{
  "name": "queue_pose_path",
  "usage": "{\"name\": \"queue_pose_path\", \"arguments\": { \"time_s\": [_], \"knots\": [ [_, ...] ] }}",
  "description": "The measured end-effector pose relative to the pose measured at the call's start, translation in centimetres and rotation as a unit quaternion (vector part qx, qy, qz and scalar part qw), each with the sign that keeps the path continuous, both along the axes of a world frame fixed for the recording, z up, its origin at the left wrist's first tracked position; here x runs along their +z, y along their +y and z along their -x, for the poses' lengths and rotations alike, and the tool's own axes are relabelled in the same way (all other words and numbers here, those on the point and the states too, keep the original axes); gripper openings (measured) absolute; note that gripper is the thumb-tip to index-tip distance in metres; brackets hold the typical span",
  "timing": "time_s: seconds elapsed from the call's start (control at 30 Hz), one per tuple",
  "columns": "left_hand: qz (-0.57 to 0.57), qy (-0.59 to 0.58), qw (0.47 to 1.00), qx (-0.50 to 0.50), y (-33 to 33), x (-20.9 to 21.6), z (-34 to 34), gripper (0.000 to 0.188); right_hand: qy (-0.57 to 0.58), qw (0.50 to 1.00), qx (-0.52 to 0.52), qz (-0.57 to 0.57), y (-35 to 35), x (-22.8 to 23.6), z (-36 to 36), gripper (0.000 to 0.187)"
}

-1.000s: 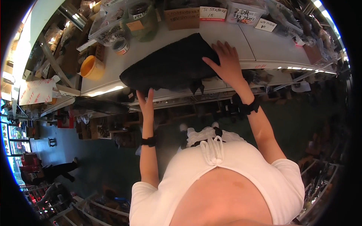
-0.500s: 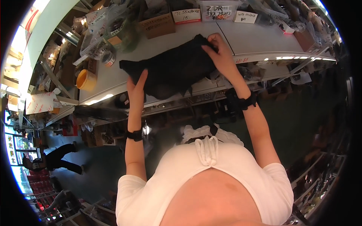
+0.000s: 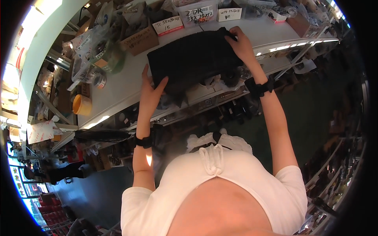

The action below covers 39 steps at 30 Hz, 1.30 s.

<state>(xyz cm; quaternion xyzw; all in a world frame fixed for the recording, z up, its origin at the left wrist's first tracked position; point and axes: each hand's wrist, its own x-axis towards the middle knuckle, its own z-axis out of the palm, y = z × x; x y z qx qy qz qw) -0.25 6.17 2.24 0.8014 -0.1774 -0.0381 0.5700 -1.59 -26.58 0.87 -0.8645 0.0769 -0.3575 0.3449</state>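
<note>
Right, here we are: a black cloth (image 3: pixel 193 59) stretches between the two hands, over the near part of the white desk (image 3: pixel 128 80). Its long axis runs left to right, the right end angled up and away from the body. And it's the right hand (image 3: pixel 240 42) at that far corner, fingers together on the fabric, thumb on the near face, clamped there. The left hand (image 3: pixel 151 92) is at the other end, closer to the body. Its thumb and fingers stand apart in a wide V, thumb across the cloth, the rest along its left edge; how firmly they press, I can't tell from here. From that hand the cloth lies off to the right; from the other, down and to the left.

Look past it: a cardboard box (image 3: pixel 139 40) sits just beyond the upper left corner, a white box with a red strip (image 3: pixel 168 26) next to it, then a clear tub (image 3: pixel 197 15). They crowd the far side. Over on the left, a small jar (image 3: pixel 99 81) and a yellow cup (image 3: pixel 82 104), both apart from the cloth. Whether the fabric's underside touches the desk is hidden.
</note>
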Motion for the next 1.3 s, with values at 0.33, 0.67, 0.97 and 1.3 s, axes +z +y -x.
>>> {"name": "queue_pose_path", "arguments": {
  "time_s": [0.33, 0.67, 0.97, 1.3],
  "knots": [
    [0.079, -0.065, 0.995, 0.0, 1.5, -0.9, 0.8, 0.031, -0.095, 0.993, 0.053, 0.04, 2.3, 4.4, -4.7, 0.024],
    [0.27, 0.169, 0.943, 0.097, -2.0, -6.8, 5.1, 0.033, -0.012, 0.999, 0.027, -0.014, 2.1, -1.3, -0.5, 0.037],
    [0.299, 0.325, 0.894, -0.076, -0.9, -7.1, 3.6, 0.034, 0.11, 0.97, 0.218, 0.012, 1.8, 0.6, 5.2, 0.043],
    [0.206, 0.205, 0.956, -0.041, 1.1, -6.5, 2.9, 0.034, 0.15, 0.965, 0.19, 0.104, 0.5, 1.7, 7.2, 0.037]
  ]
}}
